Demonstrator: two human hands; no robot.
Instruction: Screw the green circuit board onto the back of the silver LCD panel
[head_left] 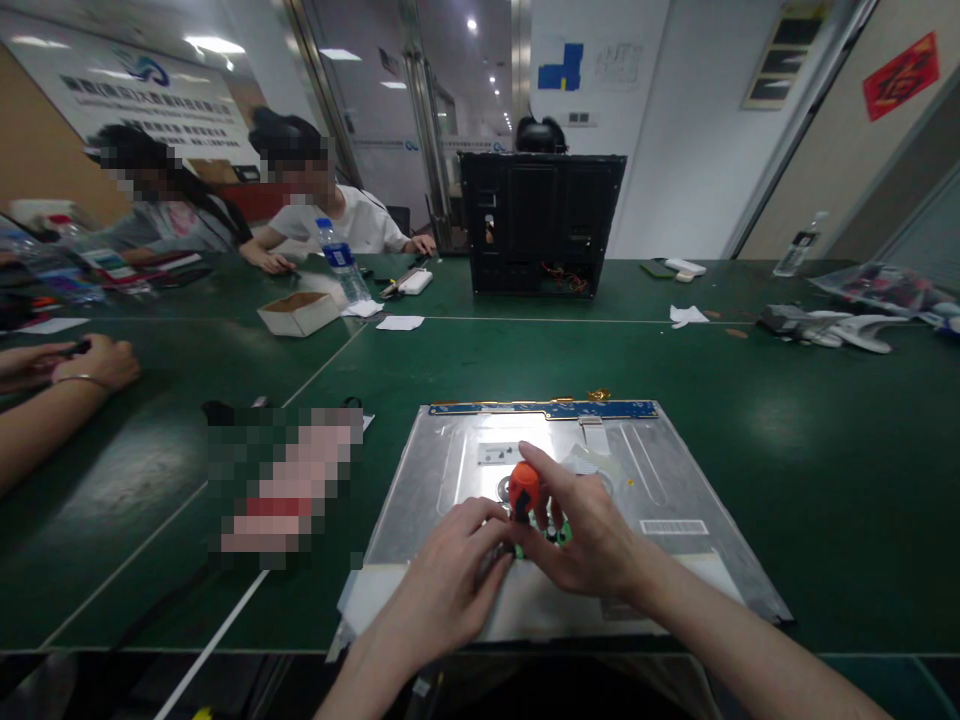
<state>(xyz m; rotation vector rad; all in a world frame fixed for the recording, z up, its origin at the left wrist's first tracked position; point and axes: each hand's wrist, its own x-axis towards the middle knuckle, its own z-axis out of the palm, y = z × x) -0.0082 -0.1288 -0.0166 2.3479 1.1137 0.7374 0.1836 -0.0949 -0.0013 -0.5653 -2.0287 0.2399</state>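
A flat silver display panel (435,500) lies back side up on the green table in front of me, with a blue circuit strip (547,410) along its far edge. My right hand (592,530) is closed around the orange handle of a screwdriver (523,488), which stands roughly upright over the panel. Beneath it, partly covered by my fingers, is a small green circuit board (556,532). My left hand (454,570) rests on the panel to the left of the board. Its thumb and fingers come together beside the screwdriver; what they pinch is hidden.
Left of the panel lies a blurred pinkish item (300,480). Farther off stand a white box (300,313), a water bottle (341,262) and a black monitor housing (540,225). Grey-white parts (832,325) lie at right. Co-workers sit across and to the left; a co-worker's hand (105,362) reaches in.
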